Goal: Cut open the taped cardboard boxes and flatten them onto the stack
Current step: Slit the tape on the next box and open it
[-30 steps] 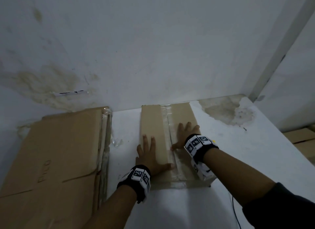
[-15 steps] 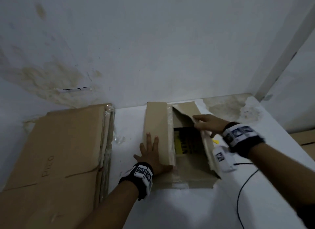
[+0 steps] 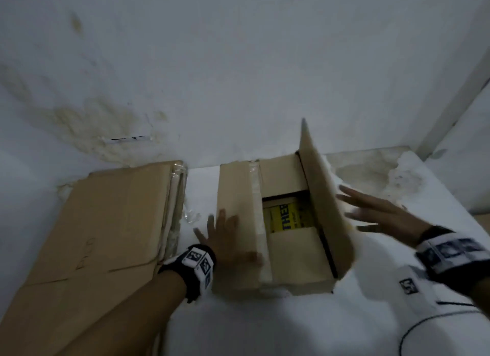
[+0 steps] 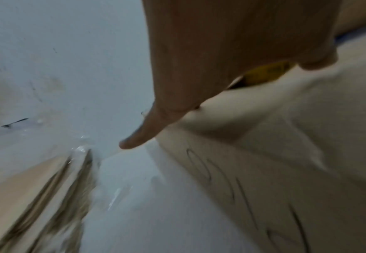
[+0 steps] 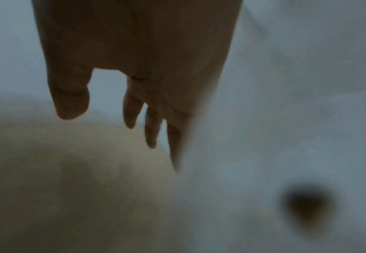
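A brown cardboard box (image 3: pixel 291 260) stands on the white table (image 3: pixel 291 326) against the wall. Its right top flap (image 3: pixel 322 196) stands up and leans right. Its left flap (image 3: pixel 236 196) lies flat, with tape along its inner edge. Inside the box shows a yellow printed item (image 3: pixel 287 216). My left hand (image 3: pixel 225 239) lies flat with spread fingers on the left flap; the left wrist view shows this palm (image 4: pixel 232 42) pressed on cardboard. My right hand (image 3: pixel 376 212) hovers to the right of the raised flap, fingers straight and spread, holding nothing, as the blurred right wrist view (image 5: pixel 134 77) confirms.
A stack of flattened cardboard (image 3: pixel 106 223) lies at the left, a bare strip of table between it and the box. A stained wall (image 3: pixel 238 77) rises behind. A black cable (image 3: pixel 424 326) curls on the table at the front right. More cardboard (image 3: pixel 482 220) sits lower at the far right.
The right flap has swung from half lifted to upright and leaning right. My right hand has let go of it and moved out to the right. The left hand stays on the left flap.
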